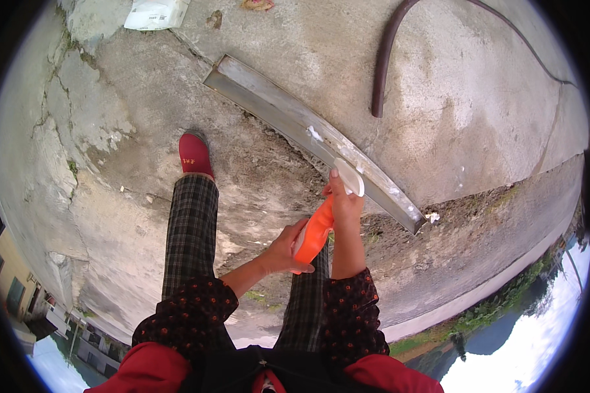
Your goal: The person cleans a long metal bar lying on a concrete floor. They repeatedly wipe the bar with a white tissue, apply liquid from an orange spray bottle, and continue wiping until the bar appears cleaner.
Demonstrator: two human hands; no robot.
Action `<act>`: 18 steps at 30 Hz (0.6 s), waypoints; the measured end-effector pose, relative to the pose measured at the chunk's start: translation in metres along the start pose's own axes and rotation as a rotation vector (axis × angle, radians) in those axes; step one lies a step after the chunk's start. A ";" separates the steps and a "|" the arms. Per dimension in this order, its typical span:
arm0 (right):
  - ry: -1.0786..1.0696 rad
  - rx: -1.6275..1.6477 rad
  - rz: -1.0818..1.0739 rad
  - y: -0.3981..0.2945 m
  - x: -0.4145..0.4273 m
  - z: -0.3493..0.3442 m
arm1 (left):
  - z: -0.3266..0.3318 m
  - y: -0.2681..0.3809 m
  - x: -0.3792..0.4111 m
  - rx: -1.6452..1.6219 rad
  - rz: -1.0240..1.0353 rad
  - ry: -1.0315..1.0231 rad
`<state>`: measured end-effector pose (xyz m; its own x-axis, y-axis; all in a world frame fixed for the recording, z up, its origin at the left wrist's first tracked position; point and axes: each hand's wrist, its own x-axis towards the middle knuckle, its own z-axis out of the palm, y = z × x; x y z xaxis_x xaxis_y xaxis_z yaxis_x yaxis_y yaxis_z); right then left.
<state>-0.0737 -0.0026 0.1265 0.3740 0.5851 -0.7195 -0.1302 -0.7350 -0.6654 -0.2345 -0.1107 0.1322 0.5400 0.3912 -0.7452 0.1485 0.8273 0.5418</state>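
An orange plastic spray bottle [316,236] with a white spray head [350,178] is held tilted between my two hands. My left hand [280,251] supports the lower body of the bottle. Around its neck and spray head wraps my right hand [345,202]. Just past the white head lies a long metal channel [270,100] on the ground, running diagonally. White foam [314,133] sits in patches along it, mostly towards its lower right end, with another white blob [432,216] on the ground beside that end.
Cracked concrete ground [255,172] spreads all round. A brown hose [384,69] curves at the upper right. At the top left lies a white plastic packet [156,14]. My red shoe [194,153] stands left of the channel. A soil-filled joint [472,200] crosses the concrete at the right.
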 end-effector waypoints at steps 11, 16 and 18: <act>-0.214 -0.202 -0.261 -0.029 0.023 0.097 | -0.038 0.021 -0.001 -0.268 0.131 0.156; -0.279 -0.213 -0.192 -0.047 0.033 0.131 | -0.066 0.029 0.003 -0.321 0.152 0.213; -0.272 -0.130 -0.276 -0.051 0.033 0.143 | -0.071 0.037 0.001 -0.372 0.150 0.207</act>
<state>-0.1861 0.1028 0.1083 0.1197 0.8228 -0.5555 0.0644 -0.5648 -0.8227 -0.2877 -0.0510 0.1237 0.3504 0.5593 -0.7513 -0.2475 0.8289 0.5016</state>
